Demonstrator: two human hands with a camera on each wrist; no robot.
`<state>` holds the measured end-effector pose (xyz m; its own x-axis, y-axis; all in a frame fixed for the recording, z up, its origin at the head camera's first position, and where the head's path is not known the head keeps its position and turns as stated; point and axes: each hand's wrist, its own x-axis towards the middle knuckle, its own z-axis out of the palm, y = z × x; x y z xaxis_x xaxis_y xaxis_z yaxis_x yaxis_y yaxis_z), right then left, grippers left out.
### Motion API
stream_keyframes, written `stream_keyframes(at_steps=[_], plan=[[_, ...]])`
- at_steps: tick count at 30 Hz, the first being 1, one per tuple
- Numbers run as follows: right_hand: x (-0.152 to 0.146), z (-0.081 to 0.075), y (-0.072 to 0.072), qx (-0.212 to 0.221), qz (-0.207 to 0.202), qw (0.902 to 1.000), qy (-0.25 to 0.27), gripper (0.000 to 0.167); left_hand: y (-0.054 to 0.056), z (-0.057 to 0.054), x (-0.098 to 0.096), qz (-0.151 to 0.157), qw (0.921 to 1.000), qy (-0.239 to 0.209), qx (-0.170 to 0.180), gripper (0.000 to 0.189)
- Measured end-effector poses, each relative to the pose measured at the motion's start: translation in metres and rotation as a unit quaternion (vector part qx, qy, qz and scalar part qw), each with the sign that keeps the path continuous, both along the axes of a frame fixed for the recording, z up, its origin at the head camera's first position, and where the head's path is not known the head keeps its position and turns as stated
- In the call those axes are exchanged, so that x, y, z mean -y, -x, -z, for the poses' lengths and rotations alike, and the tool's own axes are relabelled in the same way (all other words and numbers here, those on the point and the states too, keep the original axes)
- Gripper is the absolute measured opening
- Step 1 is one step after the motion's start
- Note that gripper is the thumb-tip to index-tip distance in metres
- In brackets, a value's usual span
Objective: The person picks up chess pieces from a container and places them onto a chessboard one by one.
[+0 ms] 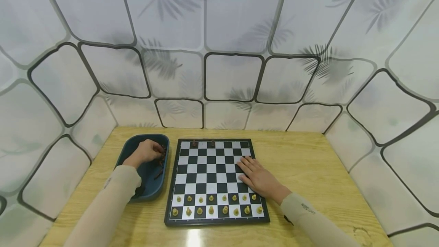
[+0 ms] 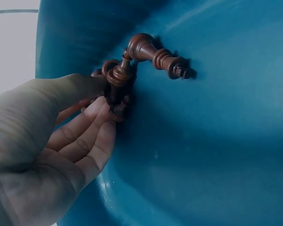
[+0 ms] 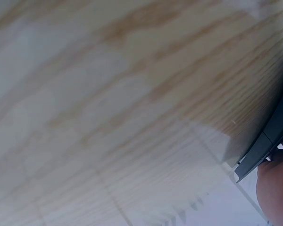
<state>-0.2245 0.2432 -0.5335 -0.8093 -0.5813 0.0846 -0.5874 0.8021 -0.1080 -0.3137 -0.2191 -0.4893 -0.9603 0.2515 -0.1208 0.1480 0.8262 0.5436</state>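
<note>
the chessboard (image 1: 210, 172) lies on a wooden table (image 1: 295, 151). to the left of the chessboard, just beside it, stands a dark blue tub (image 1: 158, 193). the left hand (image 1: 145, 151) is inside this tub, among dark brown chess pieces (image 2: 120, 74). in the left wrist view, its thumb and its fingers are bent toward each other, with only a small gap, and the thumb tip is at one of these pieces; i cannot tell whether the grip is closed on it. next to this piece, a brown king (image 2: 158, 57) lies on its side, beyond the fingertips. more brown pieces lie along the tub's side which is nearer to the chessboard.

the right hand (image 1: 258, 176) rests flat on the right edge of the chessboard, with fingers extended and a little apart, and it grips nothing.

on the chessboard's far row there are two brown pieces (image 1: 213, 143), well apart from its near edge. along this near edge, yellow pieces (image 1: 211, 210) stand in two rows of eight. behind the chessboard, past the table, rises a pale wall (image 1: 233, 77) with leaf drawings. both arms wear light sleeves (image 1: 310, 216).
</note>
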Motion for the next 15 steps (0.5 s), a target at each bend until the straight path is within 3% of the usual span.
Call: stream_keyframes(at_steps=[15], plan=[[0.0001,0.0002,-0.0009,-0.007,0.001,1.0000,0.002,0.060,-0.0008,-0.0002,0.0001,-0.002,0.9999,0.011,-0.009,0.011]])
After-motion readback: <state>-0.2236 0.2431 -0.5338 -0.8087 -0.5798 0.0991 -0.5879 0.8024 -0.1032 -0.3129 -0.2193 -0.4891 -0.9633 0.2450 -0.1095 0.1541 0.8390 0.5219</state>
